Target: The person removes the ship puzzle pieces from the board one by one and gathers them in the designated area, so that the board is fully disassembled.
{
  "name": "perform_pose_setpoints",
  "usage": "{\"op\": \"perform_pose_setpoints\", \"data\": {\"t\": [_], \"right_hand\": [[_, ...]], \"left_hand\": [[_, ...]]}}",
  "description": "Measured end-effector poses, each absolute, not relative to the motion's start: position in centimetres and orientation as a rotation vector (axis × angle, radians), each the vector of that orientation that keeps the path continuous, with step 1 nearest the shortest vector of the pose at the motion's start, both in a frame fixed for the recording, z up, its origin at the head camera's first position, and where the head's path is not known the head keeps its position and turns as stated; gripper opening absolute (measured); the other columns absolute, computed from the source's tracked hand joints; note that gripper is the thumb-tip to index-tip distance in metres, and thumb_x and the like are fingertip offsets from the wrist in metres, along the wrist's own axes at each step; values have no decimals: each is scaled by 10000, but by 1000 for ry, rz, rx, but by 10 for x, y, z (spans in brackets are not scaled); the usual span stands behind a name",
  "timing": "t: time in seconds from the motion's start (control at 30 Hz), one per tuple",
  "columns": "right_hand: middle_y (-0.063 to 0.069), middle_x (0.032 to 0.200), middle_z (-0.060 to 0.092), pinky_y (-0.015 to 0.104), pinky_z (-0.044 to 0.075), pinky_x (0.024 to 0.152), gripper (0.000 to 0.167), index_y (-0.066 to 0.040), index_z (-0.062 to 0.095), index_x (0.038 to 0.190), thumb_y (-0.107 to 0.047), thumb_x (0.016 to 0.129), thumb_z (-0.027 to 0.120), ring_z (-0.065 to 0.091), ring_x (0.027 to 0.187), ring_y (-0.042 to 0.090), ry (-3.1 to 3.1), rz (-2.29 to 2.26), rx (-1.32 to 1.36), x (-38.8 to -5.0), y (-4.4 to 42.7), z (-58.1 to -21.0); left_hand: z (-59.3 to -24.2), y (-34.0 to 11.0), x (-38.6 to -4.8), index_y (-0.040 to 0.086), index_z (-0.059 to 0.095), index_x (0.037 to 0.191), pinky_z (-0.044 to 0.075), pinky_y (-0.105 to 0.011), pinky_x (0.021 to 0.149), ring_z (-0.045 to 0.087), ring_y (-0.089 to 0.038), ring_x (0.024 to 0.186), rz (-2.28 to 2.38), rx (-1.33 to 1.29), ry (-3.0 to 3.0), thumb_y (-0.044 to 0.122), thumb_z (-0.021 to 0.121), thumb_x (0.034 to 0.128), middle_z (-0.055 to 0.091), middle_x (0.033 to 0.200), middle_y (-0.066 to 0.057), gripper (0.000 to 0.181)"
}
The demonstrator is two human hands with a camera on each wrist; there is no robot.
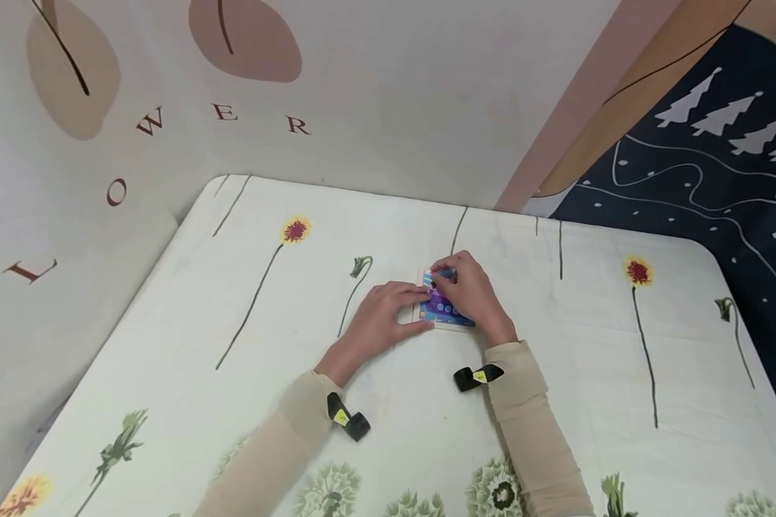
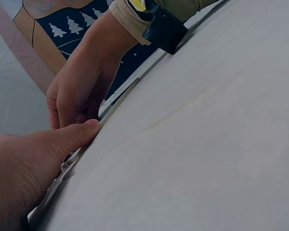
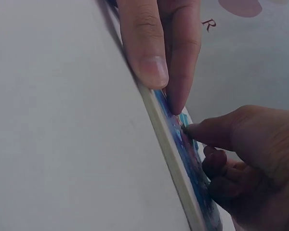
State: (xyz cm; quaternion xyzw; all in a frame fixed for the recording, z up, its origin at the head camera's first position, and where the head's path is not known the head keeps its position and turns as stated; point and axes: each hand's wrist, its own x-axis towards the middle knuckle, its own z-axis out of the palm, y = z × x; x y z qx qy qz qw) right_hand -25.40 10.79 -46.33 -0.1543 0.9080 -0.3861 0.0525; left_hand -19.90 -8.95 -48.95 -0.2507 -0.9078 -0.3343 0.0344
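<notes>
A small, thin board [image 1: 446,310] with a blue and purple picture and a pale rim, like a wooden puzzle, lies flat on the table. My left hand [image 1: 384,312] is at its left side: the thumb rests along the near edge and a fingertip touches the picture, fingers nearly straight. Over the board's upper part, my right hand [image 1: 468,287] pinches a small piece between thumb and index finger at the picture's surface. That piece is mostly hidden by the fingers. In the right wrist view, the board's pale side [image 3: 166,149] shows below the left thumb [image 3: 154,72].
A white cloth with printed flowers covers the table [image 1: 556,330]. Behind it stands a pale wall [image 1: 394,93] with letters and leaf shapes, and a dark panel [image 1: 698,165] with white trees is at the right. Both wrists wear small black cameras [image 1: 356,425].
</notes>
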Motion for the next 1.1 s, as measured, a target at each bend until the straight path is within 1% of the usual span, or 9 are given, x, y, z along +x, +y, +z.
{"op": "perform_pose_setpoints", "data": {"t": [0.1,0.23,0.3,0.4,0.6,0.7,0.8,0.93,1.1], "right_hand": [[188,1119,587,368,495,760,196,19,718,1159,-100,1033,625,586,800,232,2713,-1221,-450,-254,106,-463],[177,1054,576,277,496,596,196,34,685,1174,-91,1050,599,580,560,154,2646,-1280,-409,-253,104,-461],[165,984,591,255,488,543,194,34,675,1177,-92,1056,590,569,500,136,2614,-1313,-384,-254,104,-460],[146,892,607,249,490,540,188,31,670,1174,-89,1059,584,576,529,123,2585,-1357,-350,-254,103,-461],[113,888,623,261,532,599,185,22,662,1179,-98,1054,598,619,600,125,2512,-1453,-272,-254,104,-463],[89,787,648,251,526,605,182,13,661,1175,-109,1051,606,617,597,122,2479,-1490,-257,-254,106,-464],[70,745,640,253,524,581,171,7,671,1159,-109,1050,609,602,577,129,2461,-1521,-287,-254,107,-464],[96,801,667,253,529,571,162,-17,710,1141,-120,1040,636,605,579,145,2470,-1563,-346,-255,111,-467],[132,903,728,224,538,623,185,-5,734,1109,-155,1003,707,659,648,129,2508,-1605,-328,-256,112,-469]], "left_hand": [[-490,-90,-199,144,734,1314,440,-464,1068,586,-221,1291,-1034,-772,-2793,424,801,906,689,1342,-33,500],[-488,-89,-199,141,735,1312,439,-467,1070,587,-223,1289,-1041,-771,-2791,418,802,906,690,1338,-34,496],[-488,-89,-199,141,735,1312,439,-466,1072,586,-224,1291,-1036,-768,-2798,419,801,906,690,1337,-34,496],[-487,-89,-199,139,734,1313,440,-467,1070,584,-228,1292,-1029,-763,-2808,419,801,906,690,1337,-38,499],[-489,-89,-198,137,724,1325,438,-470,1067,582,-237,1293,-1023,-761,-2813,417,798,908,686,1344,-50,507],[-490,-89,-198,142,719,1332,436,-471,1071,579,-236,1298,-1024,-763,-2810,424,793,910,682,1352,-51,513],[-491,-89,-197,145,720,1331,434,-469,1075,579,-234,1297,-1022,-764,-2804,431,792,909,683,1350,-49,515],[-492,-89,-197,147,728,1322,435,-467,1070,585,-232,1284,-1021,-765,-2790,432,797,906,690,1336,-45,509],[-491,-90,-198,147,729,1319,434,-467,1075,585,-237,1283,-1020,-768,-2790,434,796,906,689,1337,-48,507]]}}
